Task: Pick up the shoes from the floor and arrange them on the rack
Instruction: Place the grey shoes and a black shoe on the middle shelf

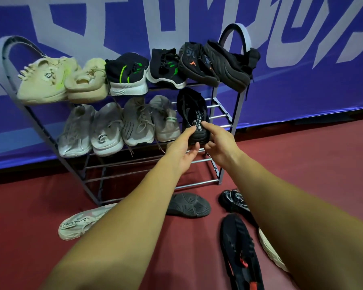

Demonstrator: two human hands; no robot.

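A black shoe (192,114) stands on the middle shelf of the grey metal rack (219,107), at the right end. Both hands grip its heel: my left hand (182,149) from below and the left, my right hand (218,143) from the right. The top shelf carries cream, black-and-green and black shoes. The middle shelf holds several grey shoes (109,128) to the left. On the floor lie a grey shoe (80,223), a black shoe sole-up (187,205), a black-and-white shoe (234,200) and a black shoe with red marks (240,254).
A white sole (270,250) shows behind my right forearm. The rack's bottom shelf (147,176) is bare bars. A blue banner (302,91) hangs behind the rack. The floor (323,164) is dark red.
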